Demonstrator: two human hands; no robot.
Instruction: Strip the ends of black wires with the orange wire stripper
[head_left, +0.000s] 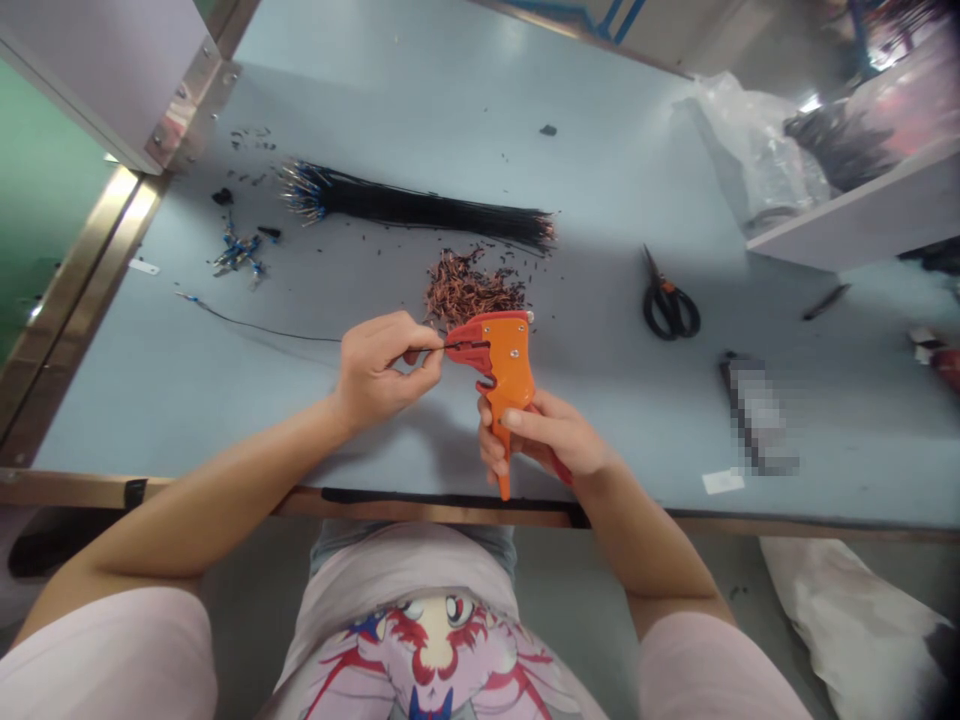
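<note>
Pinched in my left hand is a thin black wire, which trails left across the table to a blue and silver terminal at its far end. Its near end sits at the red jaws of an orange and red wire stripper. My right hand wraps round the stripper's handles and holds it upright. Just behind the jaws lies a heap of copper strands and black insulation bits. Beyond that heap, a bundle of black wires stretches sideways, with blue terminals at its left end and bare copper at its right.
Several loose blue terminals lie at the left. Black-handled scissors and a blurred-out dark object rest to the right, near a white label. Clear plastic bags stand by a shelf panel at the back right.
</note>
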